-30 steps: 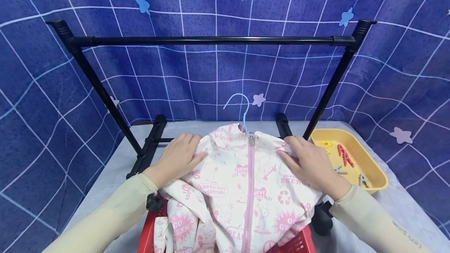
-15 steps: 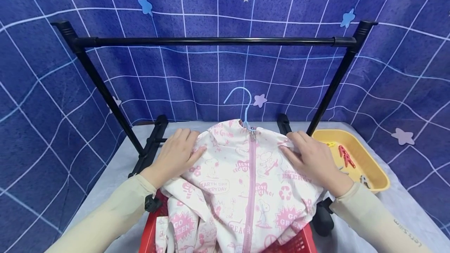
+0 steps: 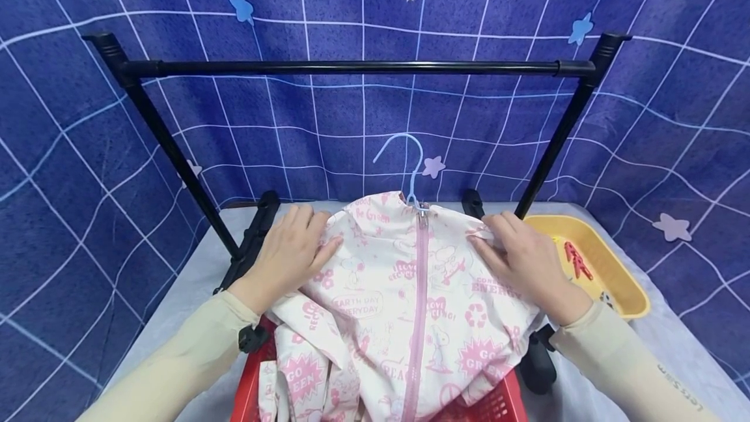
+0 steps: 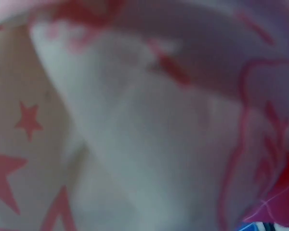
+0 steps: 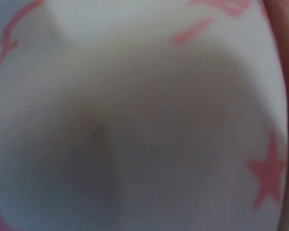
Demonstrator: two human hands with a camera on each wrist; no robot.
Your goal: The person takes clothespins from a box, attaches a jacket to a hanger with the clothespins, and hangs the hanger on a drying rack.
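A white jacket (image 3: 375,292) with pink prints and a pink front zipper is spread between the two hands. From its collar rises the hook of a light blue hanger (image 3: 417,161); the rest of the hanger is hidden inside the cloth. My left hand (image 3: 287,253) grips the jacket's left shoulder in the head view, thumb in front. The opposite shoulder is pinched by my right hand (image 3: 524,262). Both wrist views are filled by blurred jacket cloth. The jacket's lower part hangs into a red basket (image 3: 515,396).
A black garment rack (image 3: 351,68) stands behind the jacket, its crossbar above the hook. On the right of the table (image 3: 199,279) sits a yellow tray (image 3: 629,292) with red clothespins (image 3: 577,260) and other small clips. A blue patterned curtain (image 3: 363,109) hangs behind.
Both hands have raised the jacket slightly, and the hanger's hook stands higher against the curtain. Their hold on the shoulders looks the same.
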